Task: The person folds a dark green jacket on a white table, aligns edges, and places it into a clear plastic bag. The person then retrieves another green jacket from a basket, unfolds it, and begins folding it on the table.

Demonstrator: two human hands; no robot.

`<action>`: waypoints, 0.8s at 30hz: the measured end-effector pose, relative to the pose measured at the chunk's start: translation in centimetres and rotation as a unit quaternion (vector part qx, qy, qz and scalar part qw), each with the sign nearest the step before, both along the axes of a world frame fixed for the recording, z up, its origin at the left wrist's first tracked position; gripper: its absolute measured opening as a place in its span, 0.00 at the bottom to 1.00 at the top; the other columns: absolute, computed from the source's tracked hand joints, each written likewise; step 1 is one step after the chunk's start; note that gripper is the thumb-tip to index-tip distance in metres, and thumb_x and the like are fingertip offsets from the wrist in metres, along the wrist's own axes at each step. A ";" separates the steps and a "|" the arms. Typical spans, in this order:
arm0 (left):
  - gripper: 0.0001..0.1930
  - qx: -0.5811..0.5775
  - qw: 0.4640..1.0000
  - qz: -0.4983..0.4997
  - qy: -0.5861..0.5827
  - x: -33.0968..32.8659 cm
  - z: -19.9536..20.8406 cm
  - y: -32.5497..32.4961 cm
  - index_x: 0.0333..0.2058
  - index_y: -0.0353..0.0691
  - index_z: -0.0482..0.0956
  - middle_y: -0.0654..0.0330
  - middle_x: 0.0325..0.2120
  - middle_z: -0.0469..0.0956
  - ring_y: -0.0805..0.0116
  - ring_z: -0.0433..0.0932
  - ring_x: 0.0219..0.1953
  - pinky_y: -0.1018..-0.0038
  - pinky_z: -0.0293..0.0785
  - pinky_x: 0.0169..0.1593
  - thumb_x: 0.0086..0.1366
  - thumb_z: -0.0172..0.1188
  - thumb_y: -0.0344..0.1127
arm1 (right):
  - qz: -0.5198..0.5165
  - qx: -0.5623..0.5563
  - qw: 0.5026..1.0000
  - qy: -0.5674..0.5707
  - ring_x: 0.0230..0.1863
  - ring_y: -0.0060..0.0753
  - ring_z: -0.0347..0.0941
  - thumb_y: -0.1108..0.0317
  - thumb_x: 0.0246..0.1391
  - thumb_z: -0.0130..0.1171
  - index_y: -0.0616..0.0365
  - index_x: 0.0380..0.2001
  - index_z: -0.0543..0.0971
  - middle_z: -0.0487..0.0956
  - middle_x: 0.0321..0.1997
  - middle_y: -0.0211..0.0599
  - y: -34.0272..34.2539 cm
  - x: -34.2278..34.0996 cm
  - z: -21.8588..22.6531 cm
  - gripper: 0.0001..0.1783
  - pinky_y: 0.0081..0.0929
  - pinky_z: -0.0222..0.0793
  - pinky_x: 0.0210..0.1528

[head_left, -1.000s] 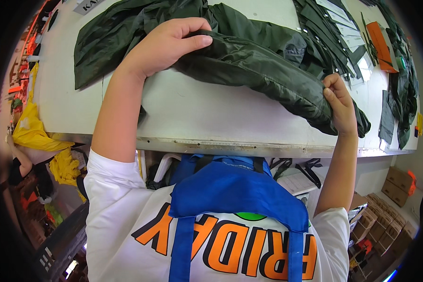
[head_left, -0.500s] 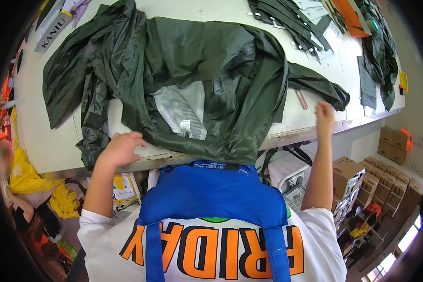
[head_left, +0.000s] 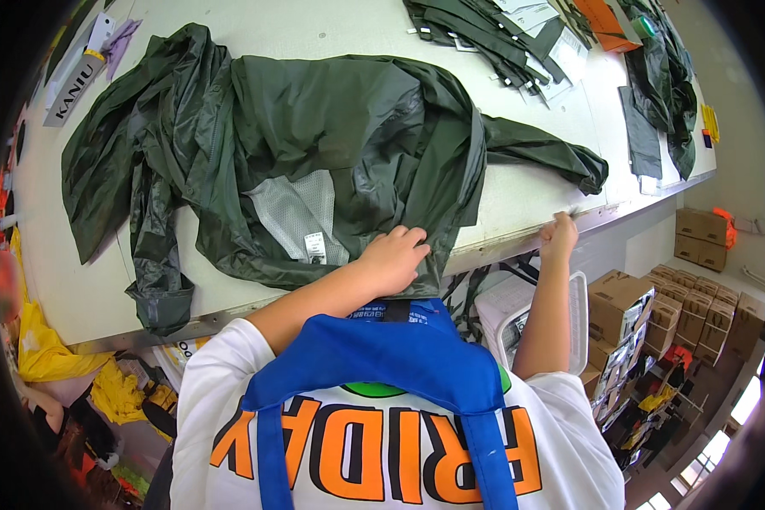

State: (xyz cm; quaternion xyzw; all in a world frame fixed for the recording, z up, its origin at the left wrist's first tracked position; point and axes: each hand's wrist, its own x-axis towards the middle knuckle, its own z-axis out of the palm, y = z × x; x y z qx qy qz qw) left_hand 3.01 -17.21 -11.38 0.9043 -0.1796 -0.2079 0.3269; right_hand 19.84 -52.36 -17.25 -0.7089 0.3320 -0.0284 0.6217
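Observation:
A dark green jacket (head_left: 331,102) lies spread on the white table, with a pale mesh lining (head_left: 293,208) and a small white label (head_left: 315,248) showing inside. My left hand (head_left: 395,259) reaches across its near edge, bent fingers closed on the fabric right of the lining. Off the table's front edge, to the right, my right hand (head_left: 559,236) is closed round a small slim tool (head_left: 574,211). Only a blurred greyish tip sticks out above the fist. One jacket sleeve (head_left: 552,149) stretches right, above that hand; the other cuff (head_left: 160,304) hangs at the left edge.
Dark green strips (head_left: 484,47) with white tags lie at the far right, near an orange box (head_left: 603,24). More dark green cloth (head_left: 667,93) drapes by the right edge. Below stand a white plastic bin (head_left: 574,314) and cardboard boxes (head_left: 620,297). Yellow cloth (head_left: 47,340) hangs lower left.
My left hand has moved right, from beside the jacket onto its near edge. A slim reddish tool has gone from the table, and my right hand, now lower, holds a small tool.

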 end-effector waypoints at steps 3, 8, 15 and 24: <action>0.23 -0.019 0.999 0.039 0.027 -0.6 -0.5 0.8 0.49 0.37 0.73 0.57 0.47 0.69 0.56 0.68 0.51 0.65 0.71 0.52 0.53 0.63 0.35 | -0.148 0.219 0.963 -0.059 0.11 0.19 0.48 0.63 0.50 0.64 0.53 0.32 0.71 0.73 0.27 0.35 0.7 3.7 3.2 0.12 0.18 0.44 0.13; 0.17 -0.005 0.998 0.019 0.067 -1.3 -0.2 2.2 0.44 0.38 0.76 0.55 0.41 0.75 0.54 0.72 0.47 0.65 0.71 0.51 0.56 0.61 0.36 | -0.168 0.236 0.956 -0.046 0.11 0.18 0.45 0.71 0.51 0.65 0.51 0.27 0.70 0.63 0.19 0.24 -1.6 11.2 2.4 0.10 0.19 0.41 0.13; 0.14 -0.017 0.983 0.031 0.182 -1.2 2.4 5.2 0.40 0.38 0.77 0.56 0.29 0.79 0.57 0.78 0.30 0.66 0.74 0.37 0.58 0.61 0.38 | 0.054 0.254 0.925 -0.279 0.12 0.15 0.48 0.80 0.52 0.60 0.52 0.27 0.67 0.63 0.20 0.21 5.3 8.4 16.5 0.13 0.17 0.43 0.16; 0.33 -0.538 0.788 0.291 0.068 7.3 15.4 3.2 0.61 0.42 0.57 0.57 0.47 0.71 0.70 0.73 0.44 0.71 0.75 0.43 0.59 0.61 0.27 | 0.335 0.246 0.891 -0.185 0.20 0.12 0.61 0.85 0.43 0.60 0.63 0.57 0.62 0.73 0.31 0.30 20.1 -3.9 22.7 0.35 0.13 0.50 0.18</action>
